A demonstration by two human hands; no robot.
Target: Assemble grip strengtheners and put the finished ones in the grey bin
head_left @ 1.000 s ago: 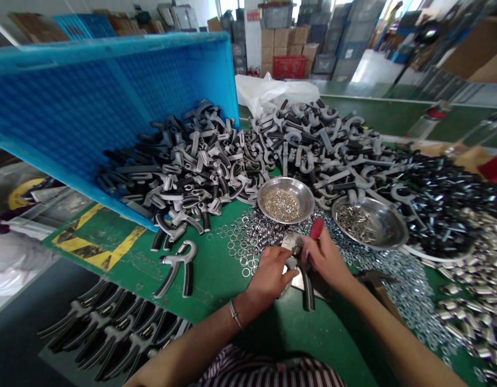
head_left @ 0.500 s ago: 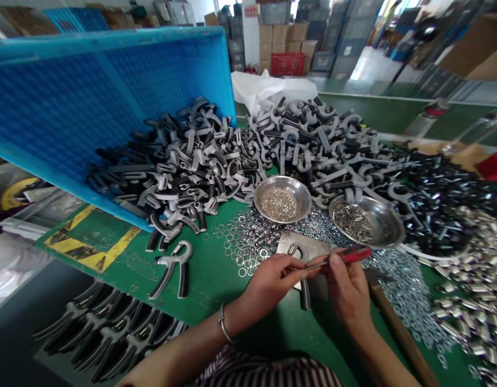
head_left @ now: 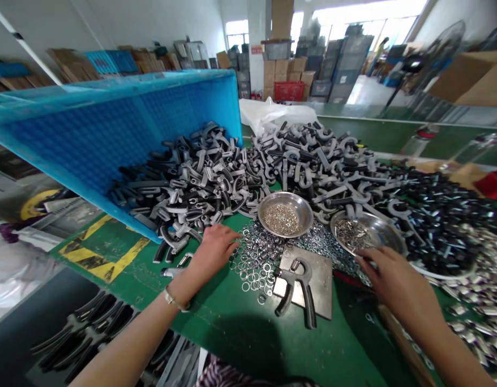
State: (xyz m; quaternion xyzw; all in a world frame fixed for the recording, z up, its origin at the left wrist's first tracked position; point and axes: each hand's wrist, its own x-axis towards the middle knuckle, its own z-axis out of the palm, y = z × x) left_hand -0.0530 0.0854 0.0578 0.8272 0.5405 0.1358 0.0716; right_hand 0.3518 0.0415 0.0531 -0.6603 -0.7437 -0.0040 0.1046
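My left hand [head_left: 216, 248] is over the green table, fingers stretched out to the right towards the loose metal rings [head_left: 248, 275]. It partly hides a grey-and-black spring hand grip [head_left: 172, 272]. At the near rim of the right steel bowl [head_left: 387, 232], which holds small metal pins [head_left: 353, 232], my right hand [head_left: 397, 279] has its fingertips drawn together; whatever is between them is too small to make out. Between my hands, another hand grip [head_left: 290, 276] with a coil spring lies on a square metal plate [head_left: 324, 293]. A red-handled screwdriver [head_left: 350, 278] lies beside the plate, partly hidden.
A blue crate [head_left: 111, 121] lies tipped on its side, with grey-and-black handle parts [head_left: 208, 177] spilling out. Behind the plate stands a bowl [head_left: 304, 203] of tiny brass-coloured pieces. Black parts [head_left: 445, 215] and silver cylinders [head_left: 477, 290] cover the right side. A wooden hammer handle [head_left: 403, 344] passes under my right forearm.
My hands have moved apart, the left towards the left-hand grip, the right to the pin bowl. The screwdriver has left my hands and lies on the table. The view has tilted up.
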